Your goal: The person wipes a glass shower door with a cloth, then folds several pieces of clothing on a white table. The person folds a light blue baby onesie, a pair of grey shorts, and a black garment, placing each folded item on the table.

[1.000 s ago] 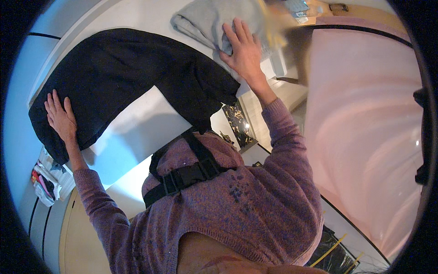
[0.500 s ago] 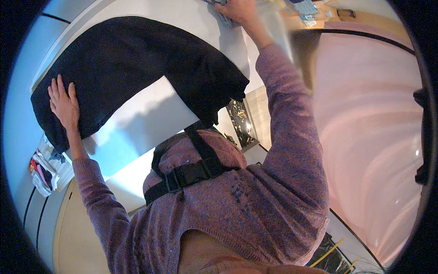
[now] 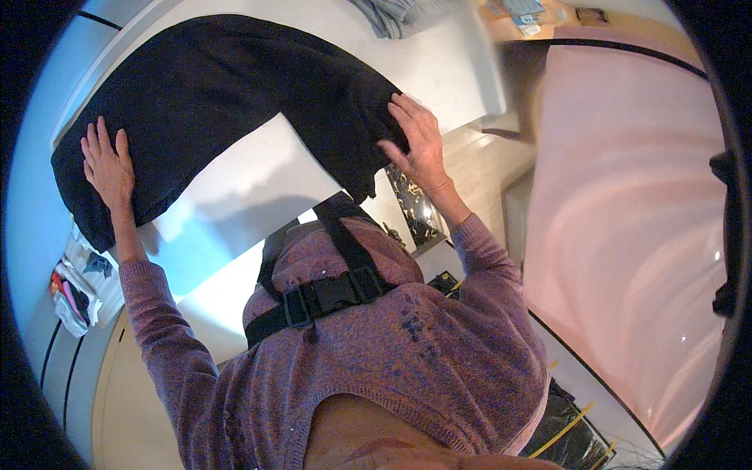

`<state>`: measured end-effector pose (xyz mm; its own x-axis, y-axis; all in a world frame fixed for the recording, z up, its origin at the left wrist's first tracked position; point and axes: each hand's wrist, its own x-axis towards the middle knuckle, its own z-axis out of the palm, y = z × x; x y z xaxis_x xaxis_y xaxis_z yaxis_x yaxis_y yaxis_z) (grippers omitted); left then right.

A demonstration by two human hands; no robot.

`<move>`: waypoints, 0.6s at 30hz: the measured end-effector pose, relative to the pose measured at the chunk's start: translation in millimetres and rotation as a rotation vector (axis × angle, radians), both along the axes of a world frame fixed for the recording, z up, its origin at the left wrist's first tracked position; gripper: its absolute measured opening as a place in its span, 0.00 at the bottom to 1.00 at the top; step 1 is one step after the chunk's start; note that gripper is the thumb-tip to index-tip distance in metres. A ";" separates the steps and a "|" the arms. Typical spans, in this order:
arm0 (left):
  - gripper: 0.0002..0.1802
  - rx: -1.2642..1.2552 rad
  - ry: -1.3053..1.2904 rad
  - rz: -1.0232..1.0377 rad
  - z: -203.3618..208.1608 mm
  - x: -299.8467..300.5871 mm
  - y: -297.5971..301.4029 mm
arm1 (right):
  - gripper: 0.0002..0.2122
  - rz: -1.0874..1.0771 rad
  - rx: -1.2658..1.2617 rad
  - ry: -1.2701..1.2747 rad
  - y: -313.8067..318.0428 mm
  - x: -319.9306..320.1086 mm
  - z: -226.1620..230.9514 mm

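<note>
A black garment (image 3: 227,86), perhaps a pair of trousers, lies spread in an arch over the white tabletop (image 3: 258,172). My left hand (image 3: 110,168) rests flat on its left end, fingers stretched out. At the opposite end, my right hand (image 3: 419,141) touches the garment's right edge with its fingers extended and thumb apart; it is slightly blurred. A folded grey cloth (image 3: 388,17) lies at the far side of the table, away from both hands.
To the right stands a large pale pink surface (image 3: 627,235) with a dark edge. Small items, among them a blue-and-white packet (image 3: 525,14), lie at the far right. Several coloured items (image 3: 74,294) sit low at the left. A black box with gold pattern (image 3: 411,204) is below the table's right side.
My right hand has left the grey cloth at the far side and come back toward me onto the black garment's right end. My left hand stays nearly in place.
</note>
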<state>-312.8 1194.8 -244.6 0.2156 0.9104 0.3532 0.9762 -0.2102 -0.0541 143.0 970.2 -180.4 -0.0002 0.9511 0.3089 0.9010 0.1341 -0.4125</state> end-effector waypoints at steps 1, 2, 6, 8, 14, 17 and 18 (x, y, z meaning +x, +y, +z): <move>0.29 0.001 -0.007 -0.009 0.0 -0.8 0.6 | 0.17 -0.001 0.030 -0.019 0.5 3.7 -5.5; 0.29 0.002 -0.012 -0.017 -0.2 -1.9 1.1 | 0.14 0.003 0.112 -0.012 0.5 8.2 -9.2; 0.29 0.011 -0.012 -0.036 -1.2 -4.8 1.7 | 0.09 -0.123 0.067 0.017 3.9 39.8 -8.3; 0.29 0.002 0.002 -0.025 -1.8 -4.9 1.4 | 0.08 -0.316 0.047 0.184 9.2 59.9 -0.5; 0.29 -0.004 -0.020 -0.040 -0.4 -2.2 -0.9 | 0.08 -0.371 0.123 -0.050 35.0 94.2 12.5; 0.29 -0.006 -0.021 -0.028 0.6 -0.2 -2.3 | 0.08 -0.360 0.295 -0.246 39.2 87.8 14.9; 0.29 -0.001 -0.016 -0.025 0.9 -0.1 -2.9 | 0.08 -0.353 0.391 -0.314 37.3 80.6 16.6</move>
<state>-312.8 1191.9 -243.7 0.2328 0.9049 0.3563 0.9713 -0.2348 -0.0381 223.7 1007.5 -163.8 0.1465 0.7267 0.6712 0.9892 -0.1064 -0.1007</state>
